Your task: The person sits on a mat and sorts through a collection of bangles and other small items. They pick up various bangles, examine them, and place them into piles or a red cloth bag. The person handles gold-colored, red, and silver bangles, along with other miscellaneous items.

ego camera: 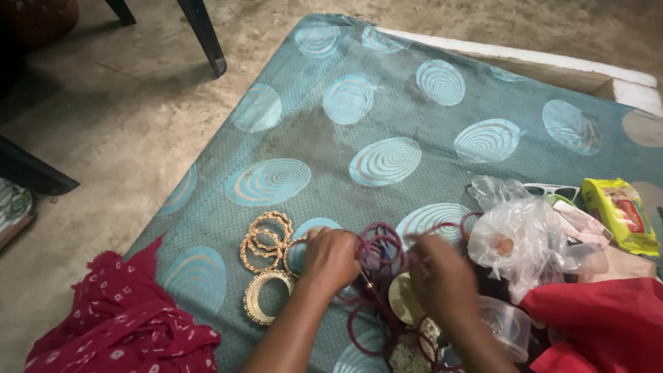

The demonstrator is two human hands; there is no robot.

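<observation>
Left hand (330, 259) grip clenched on maroon bangles (381, 243); blurred right hand (442, 280) grip perhaps likewise, unclear.

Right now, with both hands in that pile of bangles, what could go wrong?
1. The thin maroon bangles lie overlapped under the left hand and right hand; pulling one may drag or snap others.
2. The gold bangles sit near the mattress edge and could roll onto the floor.
</observation>
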